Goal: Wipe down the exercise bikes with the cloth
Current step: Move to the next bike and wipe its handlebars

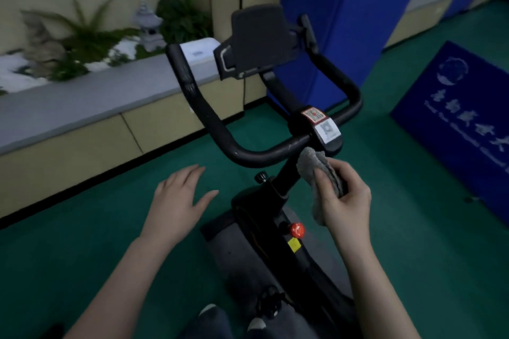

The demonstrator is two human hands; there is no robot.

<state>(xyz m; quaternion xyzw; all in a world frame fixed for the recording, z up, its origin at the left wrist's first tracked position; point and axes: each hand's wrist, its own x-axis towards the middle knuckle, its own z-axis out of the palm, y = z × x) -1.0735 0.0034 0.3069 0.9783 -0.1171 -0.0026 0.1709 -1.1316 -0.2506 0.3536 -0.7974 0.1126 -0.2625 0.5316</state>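
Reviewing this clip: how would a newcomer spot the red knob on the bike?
Start at the black handlebar and follow the stem down the bike frame. The red knob sits there, just above a yellow sticker. It is the frame's only red part; the other knob higher up is black.

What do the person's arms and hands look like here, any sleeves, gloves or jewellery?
Both forearms are bare as far as the frame shows, with no sleeve in view. The left hand and right hand wear no gloves, and no rings, watch or bracelet are visible.
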